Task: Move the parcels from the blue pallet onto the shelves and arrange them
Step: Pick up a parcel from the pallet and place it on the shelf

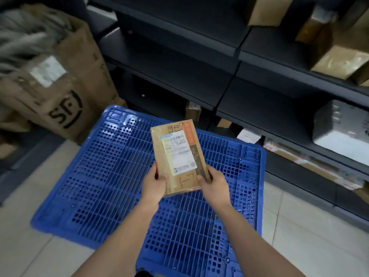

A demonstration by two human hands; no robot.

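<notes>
A person looks down at their own two bare arms reaching forward over a blue plastic grid pallet (111, 176) on a pale tiled floor. Between the hands is a flat brown cardboard parcel (177, 156) with a white shipping label and an orange strip along one edge. It is held in the air above the pallet, tilted, its far end pointing toward the shelves. The left hand (153, 184) grips the parcel's near left corner, thumb on top. The right hand (214, 185) grips the near right edge, fingers curled round it. No other parcel shows on the pallet.

Dark grey metal shelves (229, 92) stand ahead and to the right, already holding brown boxes and a grey wrapped package (343, 126). A large brown cardboard box marked SF (65, 92) stands to the left.

Both grips sit at the near end only, so the far end could dip and the parcel slip, or clip a shelf lip on the way in.
</notes>
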